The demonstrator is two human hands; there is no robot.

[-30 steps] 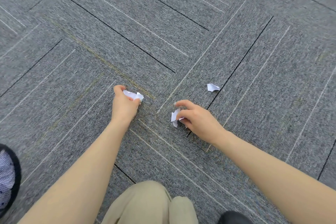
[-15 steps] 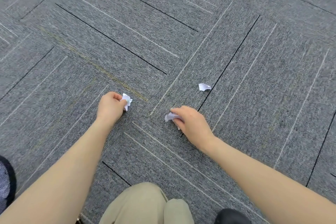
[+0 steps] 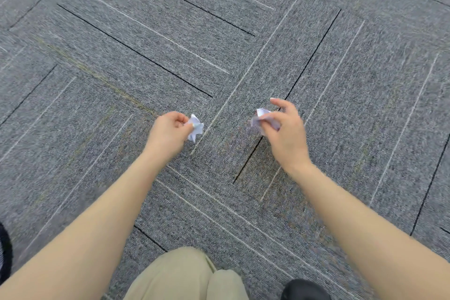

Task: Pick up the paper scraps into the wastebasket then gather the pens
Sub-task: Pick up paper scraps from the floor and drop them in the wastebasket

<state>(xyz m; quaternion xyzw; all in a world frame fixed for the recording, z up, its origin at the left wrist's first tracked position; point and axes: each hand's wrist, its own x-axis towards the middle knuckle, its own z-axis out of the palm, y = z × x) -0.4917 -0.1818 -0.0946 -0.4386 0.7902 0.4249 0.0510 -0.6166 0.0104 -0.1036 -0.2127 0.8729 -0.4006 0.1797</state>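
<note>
Paper scraps sit in both of your hands. Your left hand point(image 3: 168, 133) has its fingers curled in, pinching a crumpled white scrap point(image 3: 195, 127) at the fingertips; the scrap sticks out on the hand's right side, toward your other hand. Your right hand point(image 3: 286, 133) pinches a second scrap point(image 3: 263, 117) between thumb and curled fingers, with the forefinger point(image 3: 280, 103) raised above it and bent; this scrap shows at the hand's left side, and it is blurred, so you cannot tell whether it is one piece or more. The two scraps face each other across a gap, well apart and not touching. Whether either hand touches the carpet point(image 3: 219, 44) cannot be told. The carpet runs out on all sides of your hands, grey, with thin black and pale lines crossing at angles. Behind the hands, your bare forearms run back to the lower corners. Between them, nearest you, is a knee in tan trousers point(image 3: 185, 275), and just right of that a dark shoe point(image 3: 304, 290). Far out past your left forearm, a dark-edged thing point(image 3: 4, 253) is cut off by the left border.
</note>
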